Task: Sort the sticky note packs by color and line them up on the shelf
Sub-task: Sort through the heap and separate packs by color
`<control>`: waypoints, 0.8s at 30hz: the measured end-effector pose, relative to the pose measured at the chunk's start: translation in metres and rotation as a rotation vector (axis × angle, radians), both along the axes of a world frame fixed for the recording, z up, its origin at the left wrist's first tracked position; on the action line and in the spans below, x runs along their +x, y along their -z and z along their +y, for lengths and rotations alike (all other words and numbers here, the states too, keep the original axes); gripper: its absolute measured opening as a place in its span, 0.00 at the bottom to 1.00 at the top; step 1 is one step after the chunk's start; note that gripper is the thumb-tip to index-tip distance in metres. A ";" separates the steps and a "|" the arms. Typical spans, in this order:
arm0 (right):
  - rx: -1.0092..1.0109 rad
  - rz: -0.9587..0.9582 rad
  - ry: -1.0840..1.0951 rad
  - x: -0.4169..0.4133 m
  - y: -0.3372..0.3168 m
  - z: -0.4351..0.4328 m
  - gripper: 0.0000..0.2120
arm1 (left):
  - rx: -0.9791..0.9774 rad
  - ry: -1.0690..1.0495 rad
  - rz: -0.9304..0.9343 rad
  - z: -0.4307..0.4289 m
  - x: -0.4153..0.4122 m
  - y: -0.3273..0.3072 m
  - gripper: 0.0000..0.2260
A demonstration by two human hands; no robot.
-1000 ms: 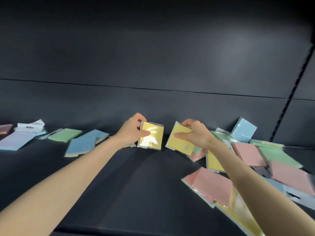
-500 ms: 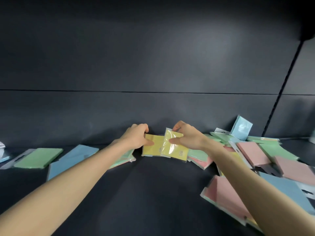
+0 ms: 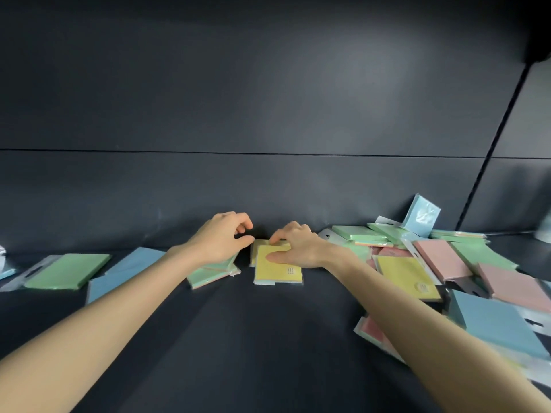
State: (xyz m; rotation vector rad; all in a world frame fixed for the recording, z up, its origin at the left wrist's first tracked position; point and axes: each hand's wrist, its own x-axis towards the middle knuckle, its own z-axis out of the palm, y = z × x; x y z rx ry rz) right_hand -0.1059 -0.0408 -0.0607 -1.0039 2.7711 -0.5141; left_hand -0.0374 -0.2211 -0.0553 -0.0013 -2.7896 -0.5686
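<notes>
Stacking yellows near the back of the shelf (image 3: 238, 347): my right hand (image 3: 298, 248) lies over the top yellow pack (image 3: 278, 271), thumb flat on its face and fingers curled over its far edge, so the pack is pinched. That pack sits askew on a lower yellow pack (image 3: 257, 248), of which only the left strip & rear corner show, close to the back panel (image 3: 268, 189). My left hand (image 3: 222, 238) hovers just beside it, fingers loosely curled w/ nothing seen in them. The thumb tip is at the lower pack's left edge; touching or not, I can't tell. Progress, by my reckoning: early. Yellow group = two packs, not yet squared. To the left, a green pack (image 3: 67, 269) & a blue pack (image 3: 119, 274) lie flat side by side, and a green-topped pack (image 3: 211, 275) lies under my left wrist. These look like starts of colour groups, but none makes a neat row. To the right sits the unsorted heap (image 3: 492, 323): pinks, greens, blues overlapping, w/ a third yellow pack (image 3: 408, 277) in it and a pale blue pack (image 3: 420, 214) tipped up against the panel. Left to do, approx. most of it: pull the heap apart by colour, square each group, line them along the shelf.
</notes>
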 end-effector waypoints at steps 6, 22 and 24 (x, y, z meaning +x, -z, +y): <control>0.025 0.156 0.057 -0.001 -0.020 0.042 0.22 | -0.058 0.074 -0.038 0.029 -0.005 -0.007 0.12; 0.028 0.172 0.214 -0.047 -0.028 0.200 0.25 | 0.003 0.018 -0.104 0.175 -0.056 -0.009 0.23; -0.006 0.133 0.197 -0.054 -0.027 0.212 0.26 | 0.012 -0.105 -0.127 0.188 -0.064 -0.005 0.27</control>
